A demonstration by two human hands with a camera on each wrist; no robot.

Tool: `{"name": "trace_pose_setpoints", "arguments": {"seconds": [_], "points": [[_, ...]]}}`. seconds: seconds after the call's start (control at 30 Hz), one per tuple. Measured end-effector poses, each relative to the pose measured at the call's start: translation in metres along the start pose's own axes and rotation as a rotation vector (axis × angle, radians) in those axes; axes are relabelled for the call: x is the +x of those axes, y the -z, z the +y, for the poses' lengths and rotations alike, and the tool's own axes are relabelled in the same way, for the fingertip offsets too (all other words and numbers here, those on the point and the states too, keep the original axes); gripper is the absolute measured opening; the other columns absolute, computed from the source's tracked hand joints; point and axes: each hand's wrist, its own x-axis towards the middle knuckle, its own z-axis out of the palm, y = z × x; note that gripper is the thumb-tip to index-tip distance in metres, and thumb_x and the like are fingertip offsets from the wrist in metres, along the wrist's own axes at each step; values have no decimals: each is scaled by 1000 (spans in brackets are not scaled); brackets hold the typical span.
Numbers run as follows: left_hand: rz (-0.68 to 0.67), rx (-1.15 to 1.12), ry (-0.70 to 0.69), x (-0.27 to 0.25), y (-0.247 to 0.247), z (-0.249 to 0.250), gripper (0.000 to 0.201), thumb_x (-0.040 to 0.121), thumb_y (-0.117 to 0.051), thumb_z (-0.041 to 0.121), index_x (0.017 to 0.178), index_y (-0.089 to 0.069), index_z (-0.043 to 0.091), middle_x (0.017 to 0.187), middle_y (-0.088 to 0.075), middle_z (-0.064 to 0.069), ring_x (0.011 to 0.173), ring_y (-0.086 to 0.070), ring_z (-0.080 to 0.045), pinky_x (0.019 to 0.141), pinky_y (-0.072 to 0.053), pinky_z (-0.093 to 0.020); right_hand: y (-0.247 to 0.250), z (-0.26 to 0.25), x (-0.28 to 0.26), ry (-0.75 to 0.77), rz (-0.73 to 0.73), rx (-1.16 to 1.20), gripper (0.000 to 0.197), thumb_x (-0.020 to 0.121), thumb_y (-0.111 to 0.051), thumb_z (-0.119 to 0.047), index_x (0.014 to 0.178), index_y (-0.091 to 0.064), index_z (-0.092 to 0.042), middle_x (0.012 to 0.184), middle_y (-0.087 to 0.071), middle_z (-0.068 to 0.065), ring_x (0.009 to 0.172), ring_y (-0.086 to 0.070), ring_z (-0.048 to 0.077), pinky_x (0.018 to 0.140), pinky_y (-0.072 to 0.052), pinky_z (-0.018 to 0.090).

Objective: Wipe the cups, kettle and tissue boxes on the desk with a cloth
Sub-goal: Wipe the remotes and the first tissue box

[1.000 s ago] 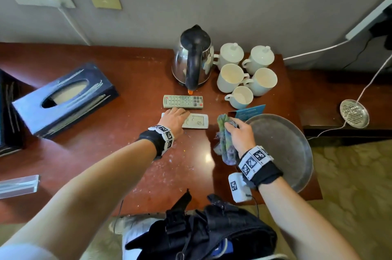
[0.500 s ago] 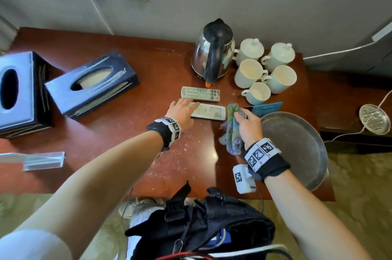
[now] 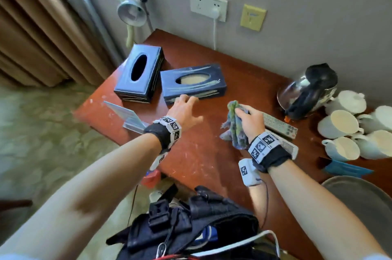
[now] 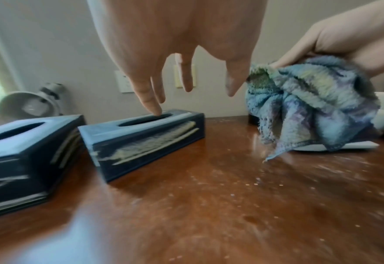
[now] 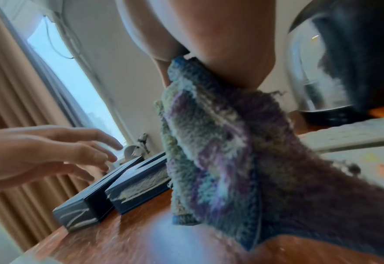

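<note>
The left hand [image 3: 185,111] is spread, fingers straight and a little apart, reaching over the table [image 3: 203,160] toward the near tissue box [image 3: 193,83]. From the left wrist view its fingertips [image 4: 155,109] hang at the box's oval slot; whether they touch cannot be told. The right hand [image 3: 250,120] grips a bunched cloth [image 3: 234,126], mottled blue, green and purple, frayed at the edge, hanging just above the tabletop.

The near box is dark blue with pale streaks along top and side, lying lengthwise to the wall. A second box [image 3: 140,73], same colour, sits just left of it, turned the other way, corners almost touching.

Beside the right hand lie two remotes [image 3: 280,127]. Beyond them stands the kettle [image 3: 307,90], steel body with a black handle and lid. Right of it cluster white cups [image 3: 339,124], some lidded, some uncovered.

The table is reddish brown, glossy, flecked with pale specks and scuffs. A clear sign holder [image 3: 127,116] lies at its left edge, a metal tray [image 3: 360,200] at the right.
</note>
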Motion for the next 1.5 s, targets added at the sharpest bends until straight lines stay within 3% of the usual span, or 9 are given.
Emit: {"name": "trace_pose_setpoints", "arguments": {"seconds": [0.3,0.4,0.6,0.77,0.93,1.13,1.33,1.4,1.5], "points": [[-46,129,64,43,33,-28,80,85,-68,49,152,-29,28,158,-18,-16,145,-20,-34,112,-32,-46,-51,-9,31,-36,-13,-19,16,81,-64,-30,92,-74,-34,95,-75,-7,94,-70,18,95,-54,42],[-83,187,55,67,30,-23,79,84,-69,48,150,-31,25,157,-16,-19,146,-16,-36,111,-31,-48,-49,-4,35,-63,23,-11,28,79,-63,-33,104,-75,-28,97,-75,-8,97,-69,17,97,-53,42],[-137,291,47,105,19,-19,73,87,-65,48,148,-33,23,159,-8,-23,148,-7,-38,116,-23,-48,-26,10,28,-93,172,61,22,91,-63,-17,111,-72,-17,103,-72,-4,105,-67,19,95,-51,33],[-115,330,-4,124,14,-12,48,93,-60,31,136,-49,11,148,-28,-21,137,-26,-40,110,-31,-48,-2,21,16,-129,241,83,26,95,-61,-12,120,-67,-10,106,-66,-4,107,-61,16,93,-45,27],[-140,417,-66,138,10,-4,45,95,-57,33,135,-51,15,135,-49,-15,128,-42,-36,105,-33,-43,12,35,10,-168,267,73,31,96,-60,-14,126,-64,-7,114,-63,-4,114,-57,15,95,-41,25],[-133,431,-29,132,-5,9,44,94,-53,21,137,-46,14,131,-53,-15,123,-50,-37,105,-33,-44,22,47,6,-185,291,62,38,95,-63,-17,132,-60,-7,131,-61,3,124,-54,18,106,-40,30],[-124,386,-69,104,-25,32,47,94,-54,20,139,-45,13,132,-55,-14,122,-53,-35,101,-37,-42,34,54,1,-209,311,72,53,94,-64,-22,144,-48,-15,140,-53,-1,129,-50,17,93,-48,19],[-131,362,-82,88,-32,40,44,92,-56,18,135,-47,11,130,-56,-15,120,-54,-36,98,-40,-41,38,56,-1,-207,362,67,69,91,-67,-28,151,-35,-15,147,-47,4,134,-46,21,107,-43,32],[-150,316,-114,62,-41,52,45,90,-57,16,133,-49,11,130,-56,-15,119,-54,-37,94,-43,-39,45,58,-5,-201,399,45,69,86,-70,-35,145,-43,-13,139,-54,6,128,-52,23,111,-40,42]]}}
